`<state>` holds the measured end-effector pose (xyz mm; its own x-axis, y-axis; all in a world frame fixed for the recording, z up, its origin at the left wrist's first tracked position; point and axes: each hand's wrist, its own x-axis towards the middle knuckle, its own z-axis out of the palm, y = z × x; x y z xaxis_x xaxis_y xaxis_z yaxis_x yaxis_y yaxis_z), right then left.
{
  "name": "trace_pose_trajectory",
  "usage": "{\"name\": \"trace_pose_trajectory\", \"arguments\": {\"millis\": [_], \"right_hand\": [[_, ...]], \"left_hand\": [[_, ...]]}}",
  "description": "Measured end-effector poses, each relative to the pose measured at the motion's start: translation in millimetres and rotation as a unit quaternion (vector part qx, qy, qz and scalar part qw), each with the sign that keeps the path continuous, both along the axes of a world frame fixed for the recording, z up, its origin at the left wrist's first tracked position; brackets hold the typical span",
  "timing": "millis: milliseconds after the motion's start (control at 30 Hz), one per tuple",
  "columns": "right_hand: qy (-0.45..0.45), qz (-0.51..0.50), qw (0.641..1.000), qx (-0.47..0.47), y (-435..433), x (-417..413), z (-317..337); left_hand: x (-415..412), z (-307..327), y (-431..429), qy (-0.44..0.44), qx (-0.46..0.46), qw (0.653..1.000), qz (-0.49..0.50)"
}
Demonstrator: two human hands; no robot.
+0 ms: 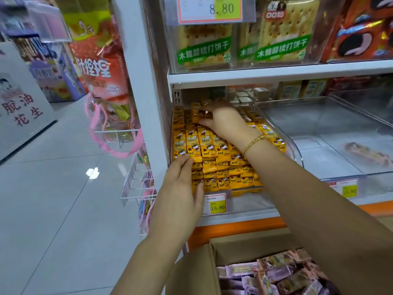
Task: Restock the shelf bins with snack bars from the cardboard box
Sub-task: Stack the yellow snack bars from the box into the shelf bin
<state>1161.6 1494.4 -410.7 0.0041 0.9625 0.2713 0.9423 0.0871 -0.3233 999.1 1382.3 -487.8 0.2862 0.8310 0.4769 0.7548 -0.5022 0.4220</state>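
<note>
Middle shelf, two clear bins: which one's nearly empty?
The right-hand bin: only one wrapped bar lies in it. The left bin is packed with yellow bars.

Left hand lies flat, fingers straight, against the front face of the stacked yellow snack bars in the clear shelf bin. Right hand, wearing a gold bracelet, reaches to the rear of the same bin and grips a small bundle of the bars between thumb and fingers. A price tag reading 15.80 hangs on the bin front. The cardboard box stands open below, holding purple and brown wrapped bars.
</note>
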Motion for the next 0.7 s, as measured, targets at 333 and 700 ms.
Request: {"name": "trace_pose_trajectory", "arguments": {"millis": [333, 700], "right_hand": [[-0.016, 0.043, 0.999, 0.024, 0, 1, -10], [0.029, 0.035, 0.995, 0.093, -49, 9, -3]], "left_hand": [[2, -1, 1, -0.007, 0.017, 1.0, 0.008], [3, 5, -10, -0.077, 0.056, 0.994, -0.047]]}}
